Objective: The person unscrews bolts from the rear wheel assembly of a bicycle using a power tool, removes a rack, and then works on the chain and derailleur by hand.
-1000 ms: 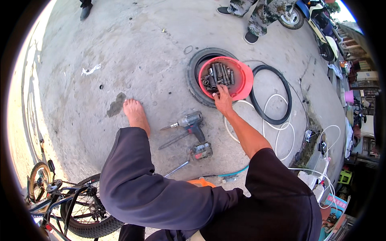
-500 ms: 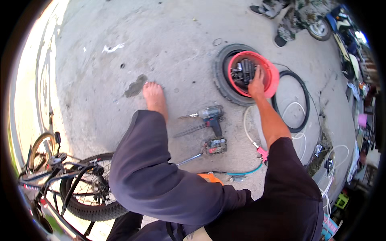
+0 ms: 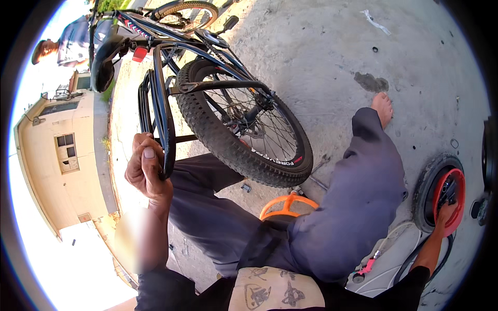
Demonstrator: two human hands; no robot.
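Observation:
My left hand (image 3: 150, 166) is closed on the end of the black rear rack (image 3: 166, 119) of a bicycle, whose rear wheel (image 3: 207, 135) with its knobby tyre lies in front of me. At the far right, my right hand (image 3: 445, 212) reaches into an upturned red hard hat (image 3: 454, 223), its fingers curled among dark metal sockets (image 3: 447, 191); what exactly they grip is too small to make out. The hard hat rests in a loose tyre (image 3: 424, 181).
An orange spoked ring (image 3: 281, 203) and metal tools (image 3: 316, 184) lie below the bicycle. White hoses (image 3: 394, 233) and a pink fitting (image 3: 366, 267) are near my bare-footed leg (image 3: 353, 217). Another person (image 3: 72, 41) is beyond the saddle (image 3: 106, 57), with a pale building (image 3: 46, 155) behind.
My view has swung left toward the bicycle. My left hand now appears, gripping the rack. My right hand stays in the hard hat, which has shifted to the far right of the picture.

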